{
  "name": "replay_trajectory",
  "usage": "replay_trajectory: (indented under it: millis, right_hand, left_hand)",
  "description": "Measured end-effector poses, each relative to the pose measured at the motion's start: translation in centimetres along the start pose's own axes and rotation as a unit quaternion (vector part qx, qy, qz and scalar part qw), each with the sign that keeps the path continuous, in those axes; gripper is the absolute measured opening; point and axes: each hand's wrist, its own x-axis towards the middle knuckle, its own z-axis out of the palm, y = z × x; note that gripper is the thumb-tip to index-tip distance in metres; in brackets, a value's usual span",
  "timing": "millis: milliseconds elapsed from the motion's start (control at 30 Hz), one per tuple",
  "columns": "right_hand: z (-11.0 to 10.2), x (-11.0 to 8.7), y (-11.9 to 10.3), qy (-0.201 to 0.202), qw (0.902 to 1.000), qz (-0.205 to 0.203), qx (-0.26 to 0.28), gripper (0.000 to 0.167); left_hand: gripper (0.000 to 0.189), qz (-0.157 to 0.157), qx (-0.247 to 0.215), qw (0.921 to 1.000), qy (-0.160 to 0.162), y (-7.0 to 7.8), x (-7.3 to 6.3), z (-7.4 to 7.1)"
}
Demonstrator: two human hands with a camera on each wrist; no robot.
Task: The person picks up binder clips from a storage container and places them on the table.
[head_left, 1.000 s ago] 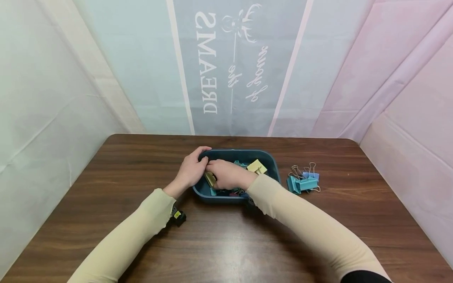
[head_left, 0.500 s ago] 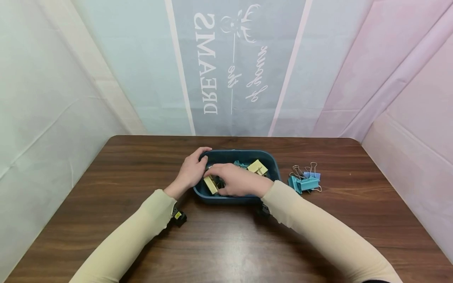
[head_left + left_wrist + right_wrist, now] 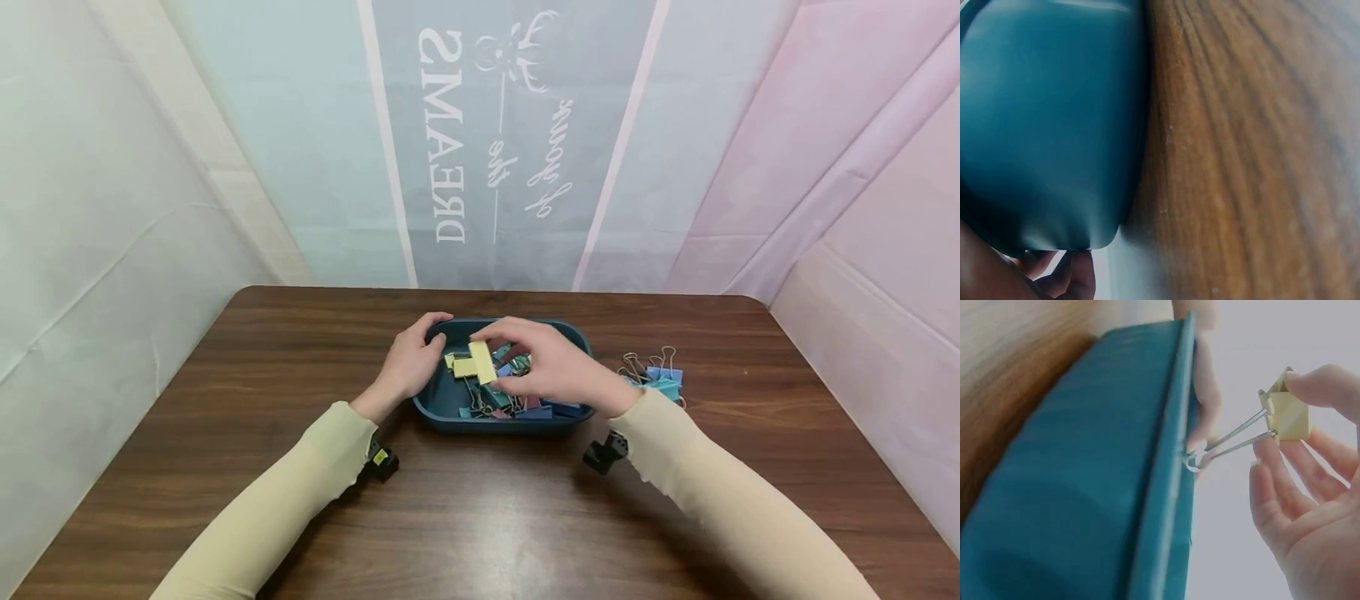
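Observation:
A dark blue-green plastic bin (image 3: 491,426) on the table holds several binder clips in yellow, teal, blue and dark red. My left hand (image 3: 407,360) grips the bin's left end, thumb at the inside of the rim; in the left wrist view its curled fingers (image 3: 1079,275) show past the bin's edge. Over the bin, my right hand (image 3: 558,364) pinches a yellow binder clip (image 3: 482,362) between thumb and fingertips. The right wrist view shows that clip's wire handles (image 3: 1241,432) pointing toward the bin wall (image 3: 1085,462). Another yellow clip (image 3: 464,367) lies inside, just left of the held one.
Right of the bin, a small group of teal and blue binder clips (image 3: 664,385) lies on the brown wooden table (image 3: 480,517), partly hidden by my right wrist. Printed fabric (image 3: 510,167) hangs behind the table's far edge.
My right hand has come up from the bin's left part and moved right, lifting a yellow binder clip. More clips in the bin are now visible. The left hand stays on the rim.

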Motion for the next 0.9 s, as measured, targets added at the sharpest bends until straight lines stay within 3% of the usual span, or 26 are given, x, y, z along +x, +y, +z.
replay_trajectory:
  millis: [233,400,667,900]
  right_hand:
    - [-2.2,-2.2,1.1,0.069,0.9973,0.019,0.015,0.056]
    - [-3.6,-4.2,1.9,0.102,0.9935,0.036,-0.036,0.056]
    - [-5.6,-8.2,4.3,0.120,0.9808,0.065,-0.139,0.054]
    - [-7.2,-10.8,5.9,0.106,0.9739,0.100,-0.174,0.051]
  left_hand:
    - [0.038,0.001,-0.008,1.0000,0.001,0.0,0.0,0.0]
    - [0.039,0.001,-0.013,0.9999,-0.001,-0.1,-0.1,0.1]
    - [0.039,-0.003,-0.009,1.0000,-0.001,-0.1,-0.1,0.2]
    - [0.040,-0.001,-0.010,0.9999,0.003,0.0,-0.1,0.1]
